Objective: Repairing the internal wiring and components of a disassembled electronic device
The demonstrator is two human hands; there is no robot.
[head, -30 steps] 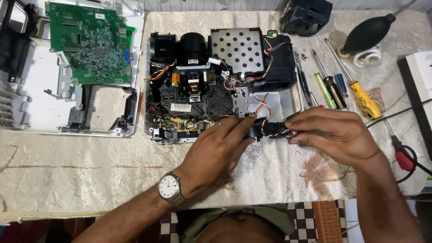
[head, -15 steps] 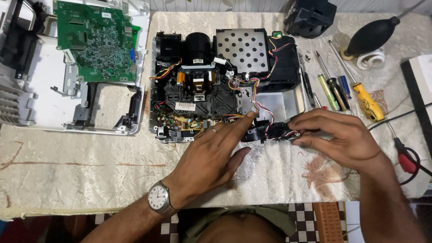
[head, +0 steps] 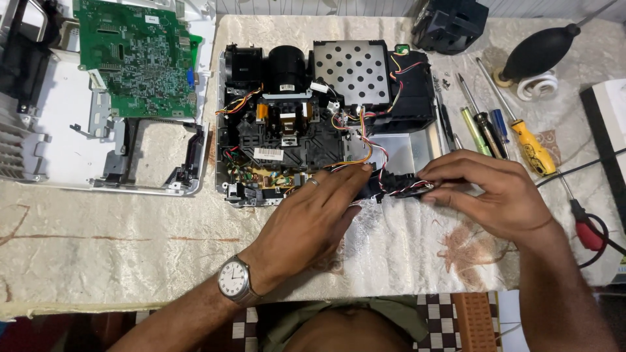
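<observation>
Left hand point(head: 312, 218): your flat, loosely spread grip rests on the near-left end of the small black wired part point(head: 398, 184); whether the fingers clasp it I cannot tell.
Right hand point(head: 499, 194): your fingertips pinch the part's right end.
Part: it lies crosswise between both hands, long axis left to right, on the worktop point(head: 130, 241) just before the open projector chassis point(head: 326, 124).
Wires point(head: 368, 140): they run back into the chassis.
Nearer hand: neither; both touch it.
</observation>
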